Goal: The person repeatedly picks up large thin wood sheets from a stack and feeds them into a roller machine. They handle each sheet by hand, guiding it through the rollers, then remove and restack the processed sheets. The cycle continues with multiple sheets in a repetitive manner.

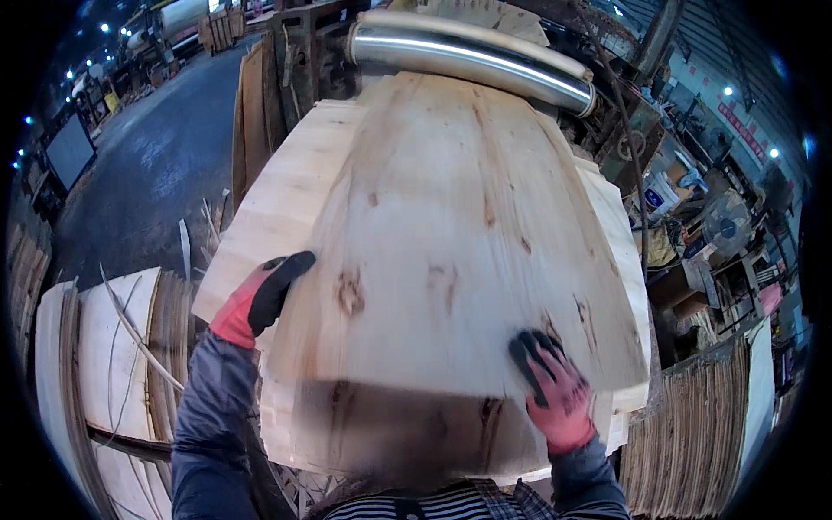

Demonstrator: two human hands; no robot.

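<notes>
A large, pale wood veneer sheet point(416, 260) with brown knots and streaks lies on a stack of veneer point(260, 217), its far end close to a shiny metal roller point(468, 62). My left hand point(264, 299), in a pink and black glove, is at the sheet's left edge, with its black fingers stretched out and close together. The fingertips meet the edge. My right hand point(557, 390), in a like glove, lies on the near right part of the sheet, fingers apart. The sheet's near edge is blurred, and a darker veneer surface point(407, 429) shows below it.
Stacked veneer point(121, 355) stands at the left, beside loose thin strips. Another tall veneer stack point(693, 433) is at the near right. A fan point(726, 221) and clutter fill the right side. Dark floor point(165, 156) stretches away at the far left.
</notes>
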